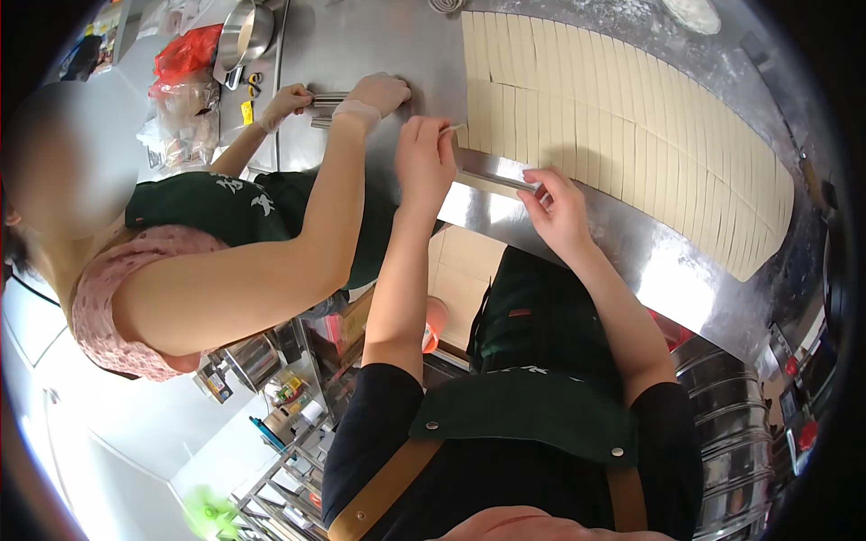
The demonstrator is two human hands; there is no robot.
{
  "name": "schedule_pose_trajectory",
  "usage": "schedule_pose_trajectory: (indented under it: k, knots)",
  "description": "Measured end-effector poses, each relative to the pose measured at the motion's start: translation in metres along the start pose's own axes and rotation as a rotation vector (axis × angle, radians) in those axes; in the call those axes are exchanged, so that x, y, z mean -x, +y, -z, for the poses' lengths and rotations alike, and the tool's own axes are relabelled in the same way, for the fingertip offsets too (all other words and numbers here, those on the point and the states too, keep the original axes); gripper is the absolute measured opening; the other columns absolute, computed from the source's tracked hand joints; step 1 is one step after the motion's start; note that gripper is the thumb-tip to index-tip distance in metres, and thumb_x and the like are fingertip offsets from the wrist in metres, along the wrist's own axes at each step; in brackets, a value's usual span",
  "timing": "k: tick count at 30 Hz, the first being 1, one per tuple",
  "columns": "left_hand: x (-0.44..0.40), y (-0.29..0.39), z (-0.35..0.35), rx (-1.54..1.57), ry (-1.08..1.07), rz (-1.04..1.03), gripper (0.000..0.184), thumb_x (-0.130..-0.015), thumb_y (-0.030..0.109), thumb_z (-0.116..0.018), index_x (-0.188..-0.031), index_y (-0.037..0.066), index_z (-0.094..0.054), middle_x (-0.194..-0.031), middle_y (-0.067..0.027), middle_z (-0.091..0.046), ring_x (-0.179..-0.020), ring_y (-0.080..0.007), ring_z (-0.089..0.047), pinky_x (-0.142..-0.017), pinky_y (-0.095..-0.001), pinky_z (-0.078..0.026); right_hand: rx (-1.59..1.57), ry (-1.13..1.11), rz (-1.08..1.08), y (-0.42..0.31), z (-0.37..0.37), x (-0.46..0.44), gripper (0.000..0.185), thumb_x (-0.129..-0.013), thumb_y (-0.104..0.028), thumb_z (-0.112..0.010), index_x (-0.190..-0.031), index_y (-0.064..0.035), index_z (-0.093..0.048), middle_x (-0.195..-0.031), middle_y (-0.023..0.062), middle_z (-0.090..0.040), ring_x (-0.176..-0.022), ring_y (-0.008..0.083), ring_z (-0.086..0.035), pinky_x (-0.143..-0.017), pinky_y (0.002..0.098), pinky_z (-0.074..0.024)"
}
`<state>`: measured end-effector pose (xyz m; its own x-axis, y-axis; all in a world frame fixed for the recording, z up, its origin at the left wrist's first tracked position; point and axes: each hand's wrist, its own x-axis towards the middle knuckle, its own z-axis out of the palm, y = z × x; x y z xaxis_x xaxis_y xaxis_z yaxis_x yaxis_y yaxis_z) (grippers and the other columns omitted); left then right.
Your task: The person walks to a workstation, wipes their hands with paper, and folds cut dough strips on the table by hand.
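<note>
My left hand (426, 160) is raised over the near edge of the metal worktop, thumb and fingers pinched together. A short pale end of a dough strip (456, 128) sticks out from its fingertips. To the right, my right hand (557, 215) curls its thumb and fingers on the end of a thin greyish strip (494, 178), which runs left towards my left hand; its exact kind is unclear. Just beyond both hands lies a broad sheet of pale dough (622, 126), cut into many narrow strips with a lengthwise cut through the middle.
On my left a co-worker's gloved hands (374, 95) work at several thin greyish strips (329, 99). A metal bowl (245, 36), a red plastic bag (188, 54) and scissors (254, 83) lie past them. A dough lump (693, 14) rests on the floured metal worktop (370, 41).
</note>
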<state>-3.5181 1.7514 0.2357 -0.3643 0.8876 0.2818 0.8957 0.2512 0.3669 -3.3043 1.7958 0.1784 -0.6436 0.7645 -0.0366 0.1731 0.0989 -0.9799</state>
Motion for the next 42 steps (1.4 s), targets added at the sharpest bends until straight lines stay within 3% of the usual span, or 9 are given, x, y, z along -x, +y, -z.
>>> schedule_pose_trajectory:
  k: [4, 7, 10, 13, 14, 20, 23, 38, 42]
  knots:
    - [0.018, 0.043, 0.051, 0.184, 0.032, 0.075, 0.016, -0.079, -0.005, -0.061, -0.094, 0.001, -0.063, -0.089, -0.0119, -0.059, -0.080, -0.0278, -0.060, -0.071, -0.0325, -0.049, 0.126, -0.038, 0.238, -0.029, -0.007, -0.022, 0.052, -0.077, -0.004, -0.071, -0.124, -0.0046, -0.050, -0.122, 0.0148, -0.054, -0.106, 0.0326, -0.058, -0.081, 0.0340, -0.0520]
    - [0.022, 0.057, 0.062, 0.394, 0.037, 0.221, 0.015, -0.080, -0.005, -0.062, -0.094, 0.000, -0.063, -0.089, -0.0096, -0.060, -0.078, -0.0218, -0.059, -0.072, -0.0281, -0.048, 0.052, -0.055, 0.273, -0.039, -0.013, -0.031, 0.044, -0.081, -0.003, -0.069, -0.121, -0.0028, -0.052, -0.123, 0.0139, -0.055, -0.099, 0.0293, -0.062, -0.082, 0.0336, -0.0519]
    - [0.038, 0.052, 0.053, 0.651, 0.038, 0.424, 0.013, -0.084, -0.003, -0.062, -0.097, 0.000, -0.063, -0.089, -0.0058, -0.061, -0.078, -0.0137, -0.058, -0.072, -0.0245, -0.047, -0.308, -0.256, 0.019, -0.016, -0.018, -0.024, 0.034, -0.086, -0.001, -0.064, -0.118, -0.0010, -0.054, -0.115, 0.0105, -0.058, -0.090, 0.0213, -0.065, -0.077, 0.0301, -0.0529]
    - [0.056, 0.040, 0.035, 0.845, -0.010, 0.650, 0.013, -0.086, 0.000, -0.063, -0.099, -0.001, -0.062, -0.088, -0.0030, -0.062, -0.079, -0.0085, -0.056, -0.072, -0.0222, -0.046, -0.469, -0.199, -0.261, -0.012, -0.015, -0.003, 0.022, -0.088, -0.001, -0.060, -0.108, 0.0043, -0.057, -0.104, 0.0138, -0.058, -0.081, 0.0201, -0.063, -0.068, 0.0274, -0.0536]
    - [0.062, 0.033, 0.025, 0.866, -0.036, 0.704, 0.013, -0.087, 0.000, -0.063, -0.100, -0.002, -0.062, -0.088, -0.0025, -0.062, -0.079, -0.0075, -0.055, -0.072, -0.0216, -0.046, -0.428, -0.136, -0.229, -0.012, -0.015, 0.003, 0.019, -0.088, 0.001, -0.059, -0.107, 0.0042, -0.057, -0.093, 0.0118, -0.057, -0.076, 0.0198, -0.063, -0.063, 0.0270, -0.0536]
    - [0.092, 0.003, -0.018, 0.886, -0.117, 0.917, 0.013, -0.086, 0.003, -0.065, -0.097, -0.003, -0.062, -0.085, -0.0034, -0.064, -0.075, -0.0089, -0.058, -0.070, -0.0223, -0.048, -0.111, 0.038, -0.091, 0.001, -0.023, 0.021, 0.017, -0.083, 0.002, -0.062, -0.101, 0.0010, -0.060, -0.086, 0.0129, -0.057, -0.069, 0.0249, -0.062, -0.060, 0.0306, -0.0531]
    - [0.092, -0.005, -0.023, 0.921, -0.076, 0.951, 0.014, -0.086, 0.004, -0.065, -0.098, -0.003, -0.062, -0.084, -0.0035, -0.063, -0.075, -0.0087, -0.058, -0.070, -0.0218, -0.048, 0.043, 0.065, 0.040, 0.012, -0.029, 0.018, 0.015, -0.085, 0.004, -0.062, -0.100, 0.0012, -0.060, -0.086, 0.0099, -0.056, -0.064, 0.0146, -0.058, -0.055, 0.0232, -0.0466]
    - [0.081, -0.028, -0.043, 0.763, -0.037, 0.858, 0.012, -0.085, 0.006, -0.066, -0.093, -0.004, -0.064, -0.076, -0.0009, -0.062, -0.069, -0.0066, -0.054, -0.065, -0.0199, -0.044, 0.129, 0.158, 0.078, 0.013, -0.041, 0.003, 0.013, -0.086, 0.001, -0.061, -0.098, 0.0017, -0.062, -0.090, 0.0122, -0.058, -0.066, 0.0199, -0.062, -0.056, 0.0274, -0.0507]
    - [0.083, -0.029, -0.043, 0.536, -0.076, 0.769, 0.019, -0.082, 0.010, -0.070, -0.097, 0.000, -0.064, -0.090, -0.0066, -0.063, -0.074, -0.0123, -0.057, -0.066, -0.0245, -0.046, 0.094, 0.154, 0.010, 0.011, -0.040, 0.005, 0.020, -0.083, 0.003, -0.063, -0.103, 0.0006, -0.061, -0.096, 0.0124, -0.057, -0.068, 0.0179, -0.062, -0.057, 0.0264, -0.0503]
